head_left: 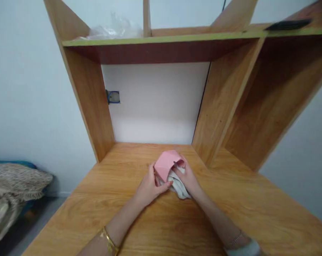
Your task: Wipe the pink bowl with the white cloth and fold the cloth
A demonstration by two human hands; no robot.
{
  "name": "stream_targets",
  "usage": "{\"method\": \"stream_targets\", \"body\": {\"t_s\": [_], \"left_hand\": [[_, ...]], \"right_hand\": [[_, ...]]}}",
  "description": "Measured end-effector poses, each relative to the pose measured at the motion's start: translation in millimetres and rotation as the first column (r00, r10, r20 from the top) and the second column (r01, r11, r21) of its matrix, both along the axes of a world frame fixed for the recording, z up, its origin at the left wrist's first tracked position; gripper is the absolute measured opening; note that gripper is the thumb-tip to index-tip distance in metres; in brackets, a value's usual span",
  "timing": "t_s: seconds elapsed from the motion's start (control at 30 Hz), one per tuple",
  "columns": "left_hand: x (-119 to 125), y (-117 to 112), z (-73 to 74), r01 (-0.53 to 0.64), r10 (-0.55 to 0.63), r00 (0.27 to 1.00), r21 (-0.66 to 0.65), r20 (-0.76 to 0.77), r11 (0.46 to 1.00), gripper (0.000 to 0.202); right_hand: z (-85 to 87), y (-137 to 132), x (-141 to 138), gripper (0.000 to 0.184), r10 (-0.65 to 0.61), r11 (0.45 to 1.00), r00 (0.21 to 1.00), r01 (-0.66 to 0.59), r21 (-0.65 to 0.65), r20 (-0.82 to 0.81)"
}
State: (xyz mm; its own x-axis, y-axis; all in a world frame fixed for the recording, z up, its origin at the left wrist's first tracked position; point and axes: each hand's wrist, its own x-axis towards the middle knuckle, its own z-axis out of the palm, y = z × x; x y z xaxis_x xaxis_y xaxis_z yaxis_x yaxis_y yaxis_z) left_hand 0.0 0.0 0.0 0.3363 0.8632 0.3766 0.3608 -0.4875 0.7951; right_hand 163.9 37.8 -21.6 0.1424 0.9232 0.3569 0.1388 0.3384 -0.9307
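Note:
A small pink box (166, 164) sits tilted on the wooden desk (96, 199), its mouth facing down toward me. A bundle of white cloth (179, 185) hangs out of it. My left hand (149, 187) wraps around the box's left side, thumb pressed on the cloth. My right hand (188, 177) grips the cloth and the box's right edge, fingers curled. A gold bracelet (109, 241) circles my left wrist.
The desk has a wooden hutch with an upright divider (216, 110) and a shelf (161, 38) above. Clear plastic (110, 31) lies on the shelf at left, a dark flat object (287, 24) at right. A blanket-covered bed (14, 185) stands at far left.

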Motion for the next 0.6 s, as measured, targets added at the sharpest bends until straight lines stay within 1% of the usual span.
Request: {"method": "stream_targets", "body": {"t_s": [0.1, 0.2, 0.27, 0.33, 0.4, 0.5, 0.6], "left_hand": [[1.3, 0.8, -0.7, -0.043, 0.043, 0.999, -0.001, 0.003, 0.999, 0.065], [1.8, 0.3, 0.1, -0.084, 0.084, 0.996, 0.008, 0.008, 0.996, 0.068], [1.4, -0.5, 1.4, -0.101, 0.101, 0.995, 0.017, 0.006, 0.995, 0.067], [0.6, -1.4, 2.8, -0.102, 0.102, 0.995, 0.031, -0.007, 0.994, 0.065], [-0.3, -2.2, 4.1, -0.093, 0.095, 0.995, 0.051, -0.030, 0.994, 0.062], [-1.0, -3.1, 5.5, -0.071, 0.075, 0.996, 0.076, -0.051, 0.995, 0.060], [-1.2, -3.5, 6.1, -0.050, 0.054, 0.998, 0.090, -0.044, 0.995, 0.058]], "right_hand": [[-1.8, -0.7, 0.2, 0.076, -0.006, 1.000, 1.000, 0.006, -0.007, 0.027], [2.8, -4.8, 1.6, 0.082, -0.075, 0.997, 0.984, 0.080, -0.021, 0.160], [9.2, -8.7, 3.3, 0.083, -0.136, 0.988, 0.948, 0.149, -0.024, 0.287], [16.0, -12.2, 5.3, 0.080, -0.187, 0.977, 0.895, 0.213, -0.022, 0.405], [21.5, -14.5, 7.4, 0.078, -0.219, 0.966, 0.847, 0.257, -0.013, 0.484], [25.7, -15.9, 9.7, 0.075, -0.239, 0.961, 0.807, 0.276, 0.013, 0.539], [25.3, -16.4, 9.6, 0.072, -0.220, 0.968, 0.808, 0.249, 0.023, 0.546]]}}
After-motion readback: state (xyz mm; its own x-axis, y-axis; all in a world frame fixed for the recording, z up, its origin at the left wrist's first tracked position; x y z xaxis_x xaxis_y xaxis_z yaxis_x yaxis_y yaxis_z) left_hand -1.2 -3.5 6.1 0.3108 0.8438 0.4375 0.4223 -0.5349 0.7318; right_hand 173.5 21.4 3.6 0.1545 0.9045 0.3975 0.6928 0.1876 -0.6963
